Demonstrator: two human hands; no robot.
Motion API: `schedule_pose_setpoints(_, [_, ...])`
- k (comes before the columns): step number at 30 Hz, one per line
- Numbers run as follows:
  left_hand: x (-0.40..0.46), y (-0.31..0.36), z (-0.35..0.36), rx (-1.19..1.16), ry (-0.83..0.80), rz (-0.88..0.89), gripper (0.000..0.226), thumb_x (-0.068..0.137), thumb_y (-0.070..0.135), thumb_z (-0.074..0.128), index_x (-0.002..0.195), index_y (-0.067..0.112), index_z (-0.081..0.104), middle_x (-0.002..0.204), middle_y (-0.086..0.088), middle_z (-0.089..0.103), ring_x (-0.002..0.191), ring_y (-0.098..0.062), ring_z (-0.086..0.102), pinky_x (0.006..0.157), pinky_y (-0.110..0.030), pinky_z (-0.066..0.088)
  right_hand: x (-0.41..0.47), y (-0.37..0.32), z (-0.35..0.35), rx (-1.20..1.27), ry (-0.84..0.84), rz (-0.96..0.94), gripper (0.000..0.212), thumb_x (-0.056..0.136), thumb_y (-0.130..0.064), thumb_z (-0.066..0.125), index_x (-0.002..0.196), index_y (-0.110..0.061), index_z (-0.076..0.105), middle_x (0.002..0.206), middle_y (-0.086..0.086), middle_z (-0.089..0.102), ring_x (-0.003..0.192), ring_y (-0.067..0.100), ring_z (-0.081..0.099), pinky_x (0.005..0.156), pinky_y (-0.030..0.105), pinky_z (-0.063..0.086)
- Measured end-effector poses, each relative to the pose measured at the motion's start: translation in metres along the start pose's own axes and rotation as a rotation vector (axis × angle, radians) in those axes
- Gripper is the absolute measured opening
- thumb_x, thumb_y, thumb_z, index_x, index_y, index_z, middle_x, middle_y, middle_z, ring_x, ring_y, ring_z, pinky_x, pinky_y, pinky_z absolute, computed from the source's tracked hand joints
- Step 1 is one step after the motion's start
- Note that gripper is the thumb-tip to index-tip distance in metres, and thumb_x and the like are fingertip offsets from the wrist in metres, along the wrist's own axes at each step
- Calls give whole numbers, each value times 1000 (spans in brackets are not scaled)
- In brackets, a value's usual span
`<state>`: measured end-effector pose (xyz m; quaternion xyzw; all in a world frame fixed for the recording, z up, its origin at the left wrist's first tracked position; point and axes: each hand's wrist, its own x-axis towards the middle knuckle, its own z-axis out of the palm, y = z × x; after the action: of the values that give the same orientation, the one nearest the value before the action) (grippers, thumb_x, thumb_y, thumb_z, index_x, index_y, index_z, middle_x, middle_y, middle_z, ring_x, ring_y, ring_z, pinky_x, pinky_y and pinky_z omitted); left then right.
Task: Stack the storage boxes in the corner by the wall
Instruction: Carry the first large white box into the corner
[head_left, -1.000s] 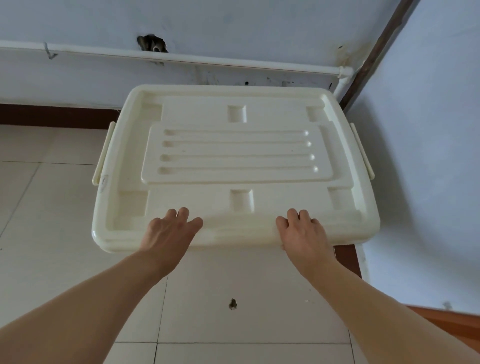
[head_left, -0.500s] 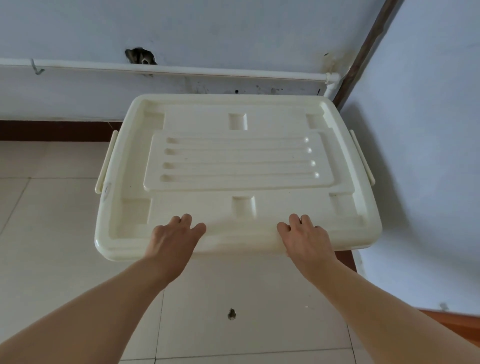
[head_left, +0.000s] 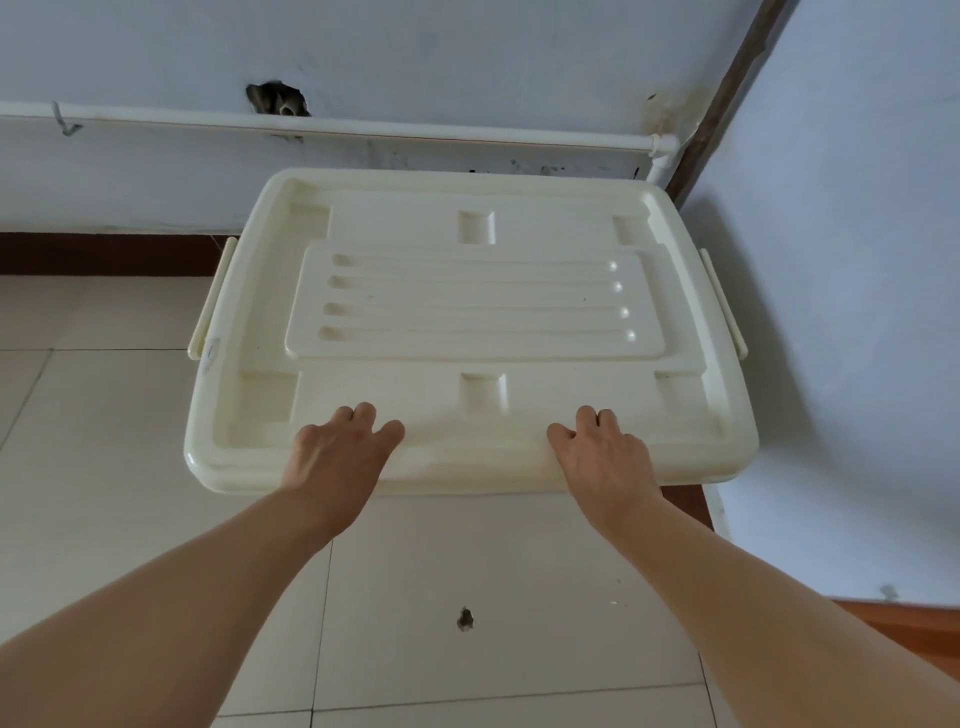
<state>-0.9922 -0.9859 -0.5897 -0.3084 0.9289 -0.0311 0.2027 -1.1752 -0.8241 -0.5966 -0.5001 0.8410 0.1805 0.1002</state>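
A cream storage box (head_left: 467, 301) with a ribbed lid and side latches stands in the corner, its back edge near the far wall and its right side near the right wall. What lies beneath the lid is hidden. My left hand (head_left: 337, 457) rests on the lid's near edge, left of centre, with the fingers lying flat on top. My right hand (head_left: 602, 457) rests the same way right of centre.
A white pipe (head_left: 415, 130) runs along the far wall (head_left: 467, 62) above the box, beside a hole (head_left: 278, 98). A brown pipe (head_left: 727, 88) climbs the corner. The right wall (head_left: 857, 312) is close. Tiled floor (head_left: 104, 441) stretches left and toward me.
Both hands stay on the lid's near edge. The box holds its place in the corner; only my view shifts slightly.
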Motion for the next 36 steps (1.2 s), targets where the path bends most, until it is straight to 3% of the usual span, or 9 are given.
schedule_pose_setpoints(6, [1,3,0,7,-24,-43,65,71,-4,60,122,27,34,113,0,38,101,-16,46,63,-28,32,1,-4,3,-8,-8,36,50,67,8,62,110,-11,44,107,10,45,95,24,46,62,26,36])
schedule_pose_setpoints(14, [-3,3,-3,6,-40,-41,60,74,-4,57,123,24,35,114,-1,38,101,-17,45,64,-27,33,-3,-2,3,-26,-10,19,51,69,4,63,114,-8,41,112,11,44,100,26,47,69,28,36])
schedule_pose_setpoints(20, [-20,-3,-20,-75,-84,-33,44,87,14,59,125,20,38,116,-2,44,105,-18,50,69,-26,38,-19,-1,-14,22,-13,-10,55,74,4,58,124,-8,40,118,12,43,102,24,48,82,29,42])
schedule_pose_setpoints(30, [-60,-14,-89,-66,-81,-57,48,89,29,56,131,19,35,123,-4,44,112,-21,48,77,-29,34,-63,-6,-97,135,-22,-61,58,73,4,59,125,-11,39,125,11,36,105,22,44,82,24,37])
schedule_pose_setpoints(36, [-99,-26,-147,-36,-18,7,50,90,38,52,132,19,34,126,-5,45,116,-23,46,93,-34,33,-108,-8,-162,173,11,-42,58,74,2,59,126,-13,39,128,8,36,106,21,44,81,24,37])
